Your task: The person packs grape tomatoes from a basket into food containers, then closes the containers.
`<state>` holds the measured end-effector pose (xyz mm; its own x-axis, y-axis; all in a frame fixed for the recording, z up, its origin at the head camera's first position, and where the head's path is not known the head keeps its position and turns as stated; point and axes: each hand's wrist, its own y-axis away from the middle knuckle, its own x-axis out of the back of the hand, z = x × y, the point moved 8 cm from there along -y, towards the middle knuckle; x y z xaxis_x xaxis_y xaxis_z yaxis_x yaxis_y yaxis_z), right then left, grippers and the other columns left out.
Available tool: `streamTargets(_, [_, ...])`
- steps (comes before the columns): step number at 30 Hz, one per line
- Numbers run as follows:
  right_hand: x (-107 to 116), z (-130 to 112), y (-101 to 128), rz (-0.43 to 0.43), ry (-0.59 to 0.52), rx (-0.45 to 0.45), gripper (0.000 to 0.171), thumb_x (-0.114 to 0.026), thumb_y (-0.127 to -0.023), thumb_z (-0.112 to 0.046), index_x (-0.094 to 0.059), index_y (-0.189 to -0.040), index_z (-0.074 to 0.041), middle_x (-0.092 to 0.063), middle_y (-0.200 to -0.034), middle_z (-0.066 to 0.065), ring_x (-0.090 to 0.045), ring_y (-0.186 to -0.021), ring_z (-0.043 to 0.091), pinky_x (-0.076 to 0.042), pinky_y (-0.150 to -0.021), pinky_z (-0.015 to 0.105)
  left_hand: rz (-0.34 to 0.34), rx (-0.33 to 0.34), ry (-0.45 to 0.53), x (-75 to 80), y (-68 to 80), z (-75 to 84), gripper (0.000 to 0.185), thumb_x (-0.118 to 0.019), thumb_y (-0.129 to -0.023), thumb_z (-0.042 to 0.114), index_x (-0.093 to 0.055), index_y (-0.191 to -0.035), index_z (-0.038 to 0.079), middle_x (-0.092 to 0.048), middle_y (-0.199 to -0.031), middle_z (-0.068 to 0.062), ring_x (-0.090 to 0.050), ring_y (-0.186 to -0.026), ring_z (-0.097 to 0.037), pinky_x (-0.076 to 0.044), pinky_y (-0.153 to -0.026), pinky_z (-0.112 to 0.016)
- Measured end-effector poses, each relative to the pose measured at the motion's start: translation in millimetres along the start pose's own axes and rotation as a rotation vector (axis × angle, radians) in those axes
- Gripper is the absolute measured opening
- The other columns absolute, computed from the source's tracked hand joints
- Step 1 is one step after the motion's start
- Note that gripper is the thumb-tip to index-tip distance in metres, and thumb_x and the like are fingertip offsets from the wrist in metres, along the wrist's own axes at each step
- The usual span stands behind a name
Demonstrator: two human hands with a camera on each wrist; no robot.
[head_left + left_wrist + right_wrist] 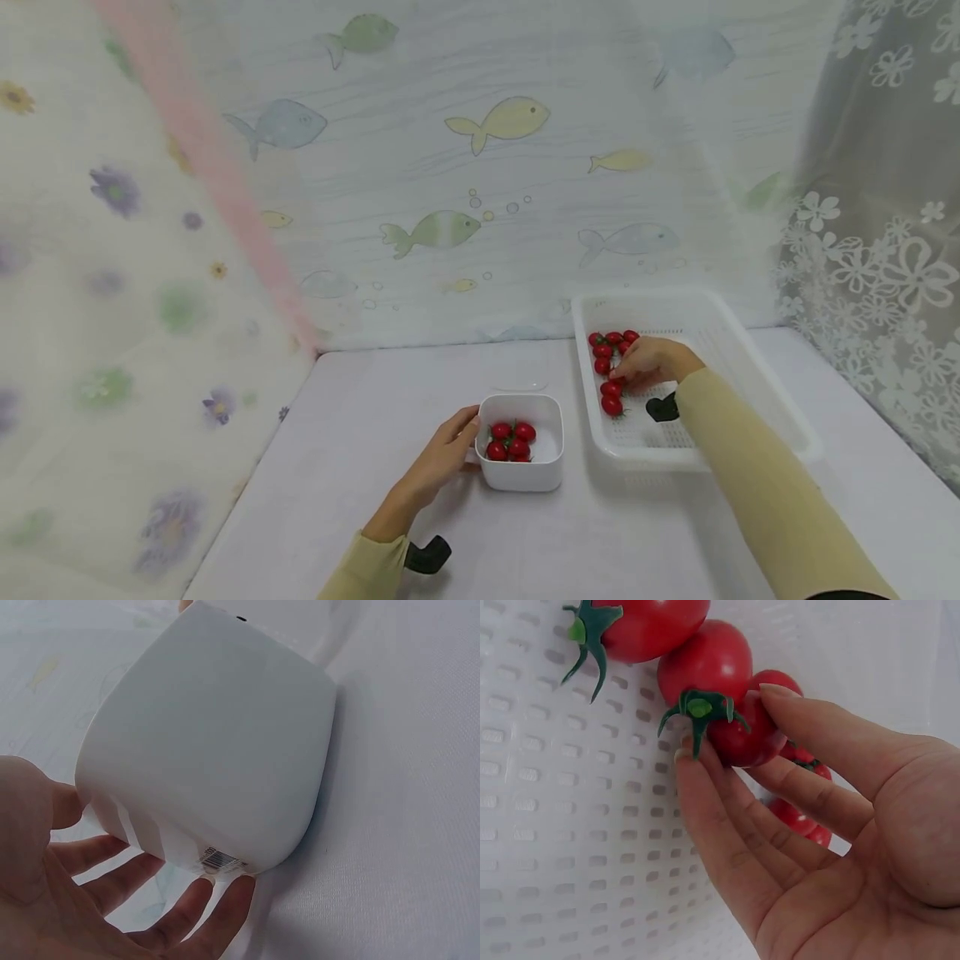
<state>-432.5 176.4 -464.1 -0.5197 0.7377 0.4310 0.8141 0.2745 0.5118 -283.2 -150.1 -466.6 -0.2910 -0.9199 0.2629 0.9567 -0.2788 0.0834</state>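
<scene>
Fish curtain at the back, flower curtains L & R, and a pale worktop (360, 433) in front of them.

Biggest thing on it: a white basket tray (757, 379) w/ slotted floor, on the R side near the back. A bunch of small red tomatoes (609, 354) lies along its L edge, in a rough line running front to back.

Next: a small white tub (521, 479), left of the tray & closer to the person, just beside the tray but not touching as far as the head view shows. A few tomatoes (512, 442) lie inside it already.

Right hand (651, 363) is in the tray, right on the bunch. In the R wrist view its thumb & fingers (727, 825) are bent round one tomato (739, 735), green stem facing the camera. It pinches that one lightly; other tomatoes touch it from behind & above.

Left hand (442, 458) rests on the L wall of the tub. In the L wrist view its fingers (135, 874) are spread & mostly straight, tips under the tub's lower edge, palm open. It steadies the tub, no real grip.

Key thing: the tub lies to the L of the right hand & nearer the person. So the pinched tomato's way goes left & back toward the body. R hand is the one at the tomatoes; L hand is the one at the tub.
</scene>
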Motion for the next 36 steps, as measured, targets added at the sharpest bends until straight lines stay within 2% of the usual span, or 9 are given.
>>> streamTargets(9, [8.9,-7.8,10.3,-0.04,-0.049,0.072,0.03,-0.069,-0.098,-0.01,-0.065,-0.117,0.012,-0.068,-0.098,0.01,-0.066,-0.09,0.021,-0.058,-0.095,0.043,0.009,-0.005,-0.008,1.6,-2.6,0.9,0.05,-0.041,-0.112,0.033,-0.039,-0.156,0.009,-0.046,-0.153,-0.017,-0.052,-0.129,-0.038,-0.059,-0.092,-0.049])
streamTargets(17, [17.2,-10.5,20.3,-0.017,-0.076,0.108,0.027,-0.066,-0.099,-0.009,-0.062,-0.115,0.013,-0.066,-0.095,0.01,-0.065,-0.086,0.019,-0.057,-0.096,0.043,0.016,-0.008,0.006,2.3,-4.0,-0.7,0.051,-0.042,-0.112,0.034,-0.038,-0.156,0.009,-0.045,-0.154,-0.017,-0.052,-0.13,-0.038,-0.058,-0.092,-0.05])
streamTargets(26, [19.9,-11.4,28.2,-0.027,-0.138,0.141,0.034,-0.065,-0.101,-0.01,-0.056,-0.123,0.014,-0.069,-0.105,0.013,-0.066,-0.09,0.019,-0.058,-0.094,0.039,0.008,-0.003,0.011,2.2,-4.4,-3.3,0.05,-0.041,-0.112,0.032,-0.039,-0.155,0.008,-0.045,-0.153,-0.018,-0.052,-0.13,-0.039,-0.059,-0.091,-0.049])
streamTargets(36, [19.1,-20.9,48.0,-0.023,-0.209,0.2,0.044,-0.065,-0.101,-0.008,-0.046,-0.132,0.016,-0.067,-0.106,0.013,-0.07,-0.092,0.021,-0.057,-0.097,0.042,0.008,-0.003,0.006,1.5,-4.7,-5.0,0.051,-0.042,-0.112,0.035,-0.039,-0.155,0.008,-0.046,-0.153,-0.018,-0.054,-0.127,-0.037,-0.059,-0.091,-0.049])
